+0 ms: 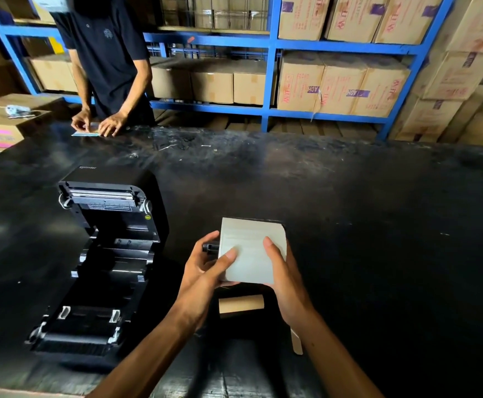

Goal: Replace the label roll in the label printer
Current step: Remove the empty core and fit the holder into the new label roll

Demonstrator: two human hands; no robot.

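A full white label roll is held above the black table between both hands. My left hand grips its left end, where a black spindle sticks out of the core. My right hand holds the roll's right side, fingers over the front. Below the roll an empty brown cardboard core lies on the table. The black label printer stands to the left with its lid swung up and its roll bay empty.
A person in a dark shirt stands across the table, handling a small label. Blue shelving with cardboard boxes fills the back. More boxes stand at far left and right. A strip of paper lies by my right forearm.
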